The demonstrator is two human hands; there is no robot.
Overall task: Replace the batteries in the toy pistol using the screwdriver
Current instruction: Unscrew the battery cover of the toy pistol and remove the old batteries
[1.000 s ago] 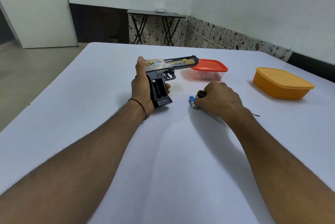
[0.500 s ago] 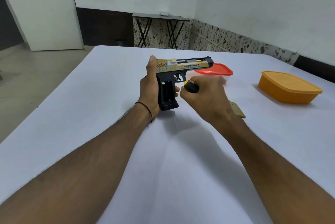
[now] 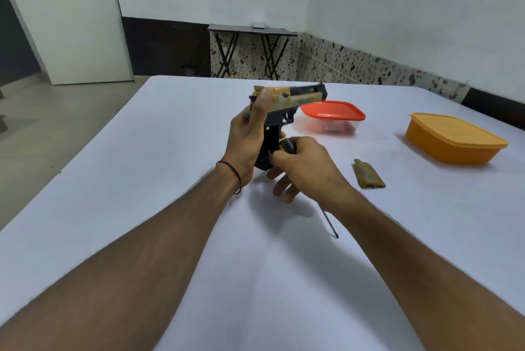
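The toy pistol, with a worn gold slide over a black frame and its barrel pointing right, is held upright above the white table, left of the red-lidded box. The left hand wraps the black grip, thumb up along the slide. The right hand touches the grip's base, its fingers curled round the screwdriver; a tan grip panel lies to the right.

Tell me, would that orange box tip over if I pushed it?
Probably not: the orange lidded container looks low and wide, so it would likely slide on the smooth white table rather than tip. It looks like plastic, so it is probably light, though its opaque walls hide any contents.
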